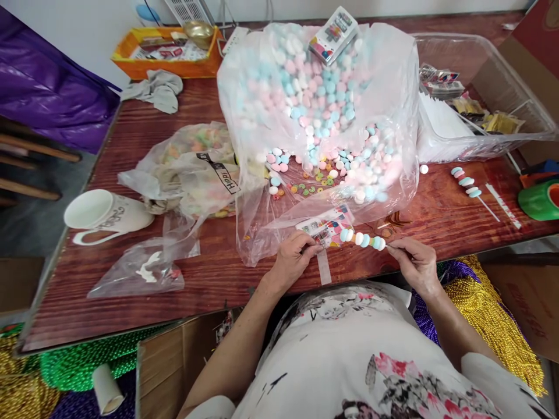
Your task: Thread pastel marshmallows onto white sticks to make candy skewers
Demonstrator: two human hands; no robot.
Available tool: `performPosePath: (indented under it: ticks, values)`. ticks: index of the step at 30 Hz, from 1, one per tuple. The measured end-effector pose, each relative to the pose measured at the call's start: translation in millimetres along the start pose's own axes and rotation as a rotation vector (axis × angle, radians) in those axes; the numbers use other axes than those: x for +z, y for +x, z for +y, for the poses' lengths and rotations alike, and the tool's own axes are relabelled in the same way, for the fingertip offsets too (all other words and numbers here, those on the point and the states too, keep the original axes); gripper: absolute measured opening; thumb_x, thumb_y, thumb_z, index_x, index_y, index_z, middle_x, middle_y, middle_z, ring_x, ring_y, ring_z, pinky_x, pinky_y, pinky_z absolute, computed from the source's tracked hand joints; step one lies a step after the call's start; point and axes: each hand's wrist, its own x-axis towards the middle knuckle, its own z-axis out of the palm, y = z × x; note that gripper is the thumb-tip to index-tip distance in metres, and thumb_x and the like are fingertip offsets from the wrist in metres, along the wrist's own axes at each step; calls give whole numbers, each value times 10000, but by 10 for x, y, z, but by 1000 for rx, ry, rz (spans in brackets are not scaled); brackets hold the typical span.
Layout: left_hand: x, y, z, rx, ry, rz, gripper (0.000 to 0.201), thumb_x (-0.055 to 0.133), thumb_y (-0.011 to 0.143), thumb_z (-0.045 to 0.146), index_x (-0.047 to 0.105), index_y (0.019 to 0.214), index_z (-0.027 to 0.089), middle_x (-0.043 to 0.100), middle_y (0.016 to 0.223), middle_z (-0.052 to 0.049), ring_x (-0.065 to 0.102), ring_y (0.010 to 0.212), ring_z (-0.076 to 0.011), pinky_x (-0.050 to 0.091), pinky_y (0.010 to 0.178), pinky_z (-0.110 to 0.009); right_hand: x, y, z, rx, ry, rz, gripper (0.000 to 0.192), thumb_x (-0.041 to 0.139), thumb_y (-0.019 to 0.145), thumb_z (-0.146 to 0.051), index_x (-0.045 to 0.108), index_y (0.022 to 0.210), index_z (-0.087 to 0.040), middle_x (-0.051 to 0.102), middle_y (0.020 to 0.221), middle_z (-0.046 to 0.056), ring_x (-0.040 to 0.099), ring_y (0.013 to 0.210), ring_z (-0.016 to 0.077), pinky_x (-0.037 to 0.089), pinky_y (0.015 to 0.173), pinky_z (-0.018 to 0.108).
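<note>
My right hand (414,265) pinches the thin end of a stick strung with pastel candies (363,239), pink, white, blue and orange. The candy skewer points left, its tip close to a small printed clear bag (334,224). My left hand (293,259) has its thumb and fingers closed on the near left edge of that bag. Just beyond my hands lies a big open clear plastic bag (248,110), full of pink, white and blue candies with several small coloured rings. A second candy skewer (466,183) rests on the table at the right.
A white mug (109,212) and a bag of coloured rings (187,157) stand left. An orange box (170,68) is at the back. On the right are a clear plastic bin (493,52), green tape (539,201) and a white printed strip (503,205). Rubber bands (395,220) lie near my right hand.
</note>
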Motion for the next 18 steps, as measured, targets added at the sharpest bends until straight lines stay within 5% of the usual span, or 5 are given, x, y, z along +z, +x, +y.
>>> performPosePath:
  ticks: [8, 18]
  values:
    - [-1, 20, 27, 35, 52, 1, 190, 622, 903, 284, 581, 754, 175, 579, 728, 8, 545, 701, -126, 440, 658, -255, -5, -56, 78, -34, -82, -68, 88, 605, 884, -177, 679, 851, -211, 674, 722, 7, 591, 642, 138, 460, 636, 286]
    - [30, -12, -10, 250, 167, -26, 73, 604, 902, 200, 602, 838, 165, 606, 831, -52, 571, 775, -157, 492, 709, -294, -43, 71, 41, -283, -221, -201, 100, 600, 867, -125, 667, 883, -199, 669, 749, 17, 582, 665, 135, 440, 651, 272]
